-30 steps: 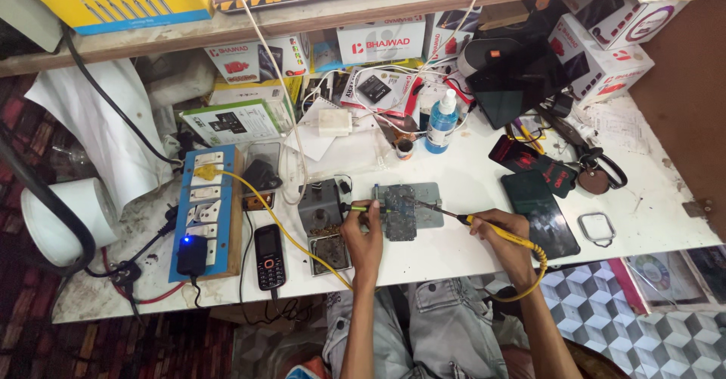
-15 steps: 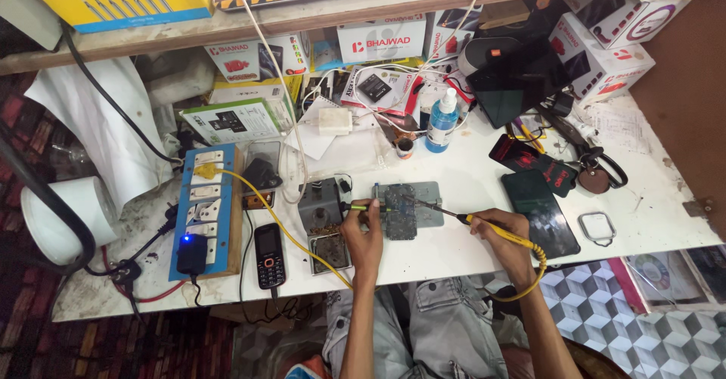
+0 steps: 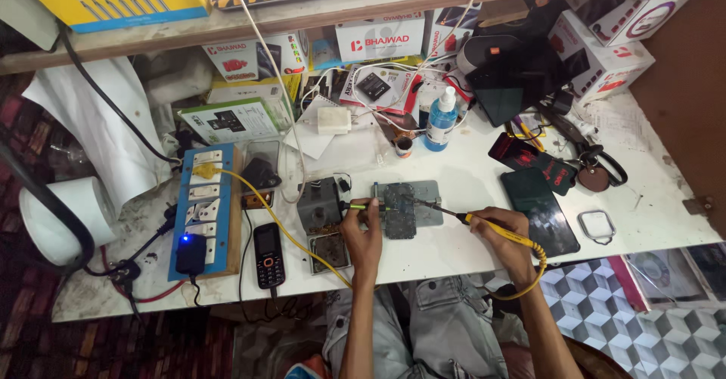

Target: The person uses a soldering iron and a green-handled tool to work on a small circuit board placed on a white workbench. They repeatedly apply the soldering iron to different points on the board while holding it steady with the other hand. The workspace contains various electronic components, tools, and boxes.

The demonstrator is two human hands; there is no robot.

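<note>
An opened phone lies on a grey metal holder plate near the front edge of the white bench. My left hand holds a thin yellow-handled tool whose tip rests against the phone's left side. My right hand grips a yellow soldering iron; its dark tip reaches left onto the phone's right edge. A yellow cable runs from the iron's handle down past my wrist.
A blue power strip with a black adapter sits at the left, a small keypad phone beside it. A dark box and tray stand left of the plate. Dark phones, a blue-capped bottle and boxes crowd the right and back.
</note>
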